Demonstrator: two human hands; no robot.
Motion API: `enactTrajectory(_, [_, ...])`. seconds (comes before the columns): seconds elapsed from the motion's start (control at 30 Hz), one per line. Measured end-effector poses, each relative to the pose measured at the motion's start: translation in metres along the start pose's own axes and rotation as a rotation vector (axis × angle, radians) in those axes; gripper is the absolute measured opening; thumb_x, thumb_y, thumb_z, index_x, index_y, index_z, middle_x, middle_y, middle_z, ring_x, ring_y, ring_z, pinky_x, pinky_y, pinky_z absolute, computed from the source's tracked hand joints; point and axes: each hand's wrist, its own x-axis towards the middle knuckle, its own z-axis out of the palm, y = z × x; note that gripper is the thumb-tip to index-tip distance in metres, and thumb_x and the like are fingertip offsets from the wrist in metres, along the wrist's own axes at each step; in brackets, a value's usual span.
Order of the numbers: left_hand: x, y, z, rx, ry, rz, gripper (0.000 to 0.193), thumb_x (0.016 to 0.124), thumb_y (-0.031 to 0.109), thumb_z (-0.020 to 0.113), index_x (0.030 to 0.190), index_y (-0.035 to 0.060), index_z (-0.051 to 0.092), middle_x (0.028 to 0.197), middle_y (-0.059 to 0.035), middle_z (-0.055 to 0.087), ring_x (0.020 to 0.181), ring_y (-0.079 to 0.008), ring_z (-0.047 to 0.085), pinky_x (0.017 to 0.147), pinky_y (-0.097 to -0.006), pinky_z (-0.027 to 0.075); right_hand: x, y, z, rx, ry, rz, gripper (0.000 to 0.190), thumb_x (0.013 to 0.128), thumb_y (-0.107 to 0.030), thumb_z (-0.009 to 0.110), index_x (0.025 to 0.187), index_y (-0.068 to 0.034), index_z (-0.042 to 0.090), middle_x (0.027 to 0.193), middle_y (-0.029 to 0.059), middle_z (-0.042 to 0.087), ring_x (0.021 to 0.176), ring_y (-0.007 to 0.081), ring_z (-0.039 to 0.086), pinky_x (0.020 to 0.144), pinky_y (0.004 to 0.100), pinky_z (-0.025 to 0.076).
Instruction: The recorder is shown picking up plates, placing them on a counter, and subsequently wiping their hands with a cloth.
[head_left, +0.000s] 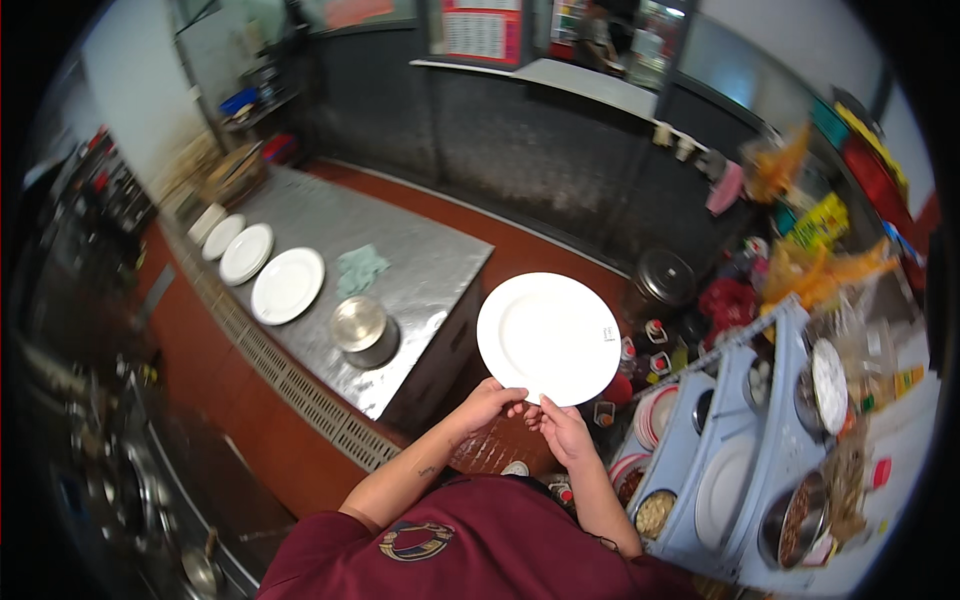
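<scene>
Both my hands hold one large white round plate (546, 337) by its near rim, out in front of me over the tiled floor. My left hand (491, 405) pinches the rim with the thumb on top. Just to the right, my right hand (562, 431) grips the same rim, thumb on top. To the left, a metal table (420, 247) carries a large white plate (288, 286), a stack of white plates (246, 253), a smaller white dish (223, 237), a green cloth (361, 268) and a round metal container with a lid (360, 324).
On my right stands a blue plastic shelf (772, 450) with bowls, food and a white plate (724, 491). Bottles (656, 330) and a lidded pot (664, 277) stand beyond it. A floor drain grate (300, 375) runs left of the table. A person is visible through the serving hatch.
</scene>
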Motion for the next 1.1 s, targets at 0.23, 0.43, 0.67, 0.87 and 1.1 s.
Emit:
enactTrajectory(0.23, [-0.081,-0.002,-0.062,-0.097,0.34,0.162,0.015,0.1,0.016,0.062,0.101,0.0039,0.071,0.081,0.0019,0.066,0.072,-0.0056,0.058,0.065,-0.0216,0.046,0.05,0.038,0.07,-0.101,-0.276,0.229,0.025,0.108,-0.024,0.055,0.108,-0.003,0.067,0.092,0.0048,0.069,0.084,0.0141,0.063,0.077,0.0301,0.051])
enactTrajectory(0.43, [-0.165,-0.024,-0.106,-0.159,0.646,0.198,0.017,0.1,0.019,0.063,0.1,0.0043,0.072,0.08,0.0016,0.066,0.07,-0.006,0.058,0.063,-0.0218,0.046,0.07,0.092,0.135,-0.201,-0.481,0.448,0.024,0.107,-0.023,0.056,0.108,-0.003,0.068,0.091,0.0048,0.069,0.084,0.0138,0.063,0.077,0.0298,0.052])
enactTrajectory(0.67, [-0.241,-0.047,-0.141,-0.275,0.893,0.342,0.019,0.1,0.022,0.064,0.096,0.0056,0.072,0.077,0.0026,0.065,0.068,-0.0056,0.056,0.062,-0.0218,0.045,0.088,0.15,0.21,-0.323,-0.691,0.621,0.024,0.106,-0.024,0.058,0.109,-0.002,0.068,0.092,0.0045,0.069,0.083,0.0136,0.063,0.077,0.0295,0.052])
enactTrajectory(0.87, [-0.297,-0.062,-0.185,-0.363,1.009,0.446,0.017,0.1,0.021,0.064,0.098,0.0058,0.071,0.079,0.0009,0.066,0.07,-0.0068,0.058,0.064,-0.0225,0.046,0.102,0.201,0.282,-0.458,-0.809,0.738,0.025,0.105,-0.025,0.06,0.108,-0.002,0.069,0.09,0.005,0.07,0.082,0.0134,0.064,0.077,0.029,0.052])
enactTrajectory(1.1, [-0.348,-0.055,-0.245,-0.475,1.114,0.52,0.016,0.099,0.02,0.065,0.094,0.0059,0.07,0.076,0.0008,0.064,0.068,-0.0068,0.057,0.064,-0.0227,0.045,0.124,0.259,0.358,-0.545,-0.863,0.852,0.029,0.105,-0.027,0.061,0.1,0.0,0.072,0.09,0.0062,0.071,0.081,0.0143,0.065,0.077,0.0288,0.053])
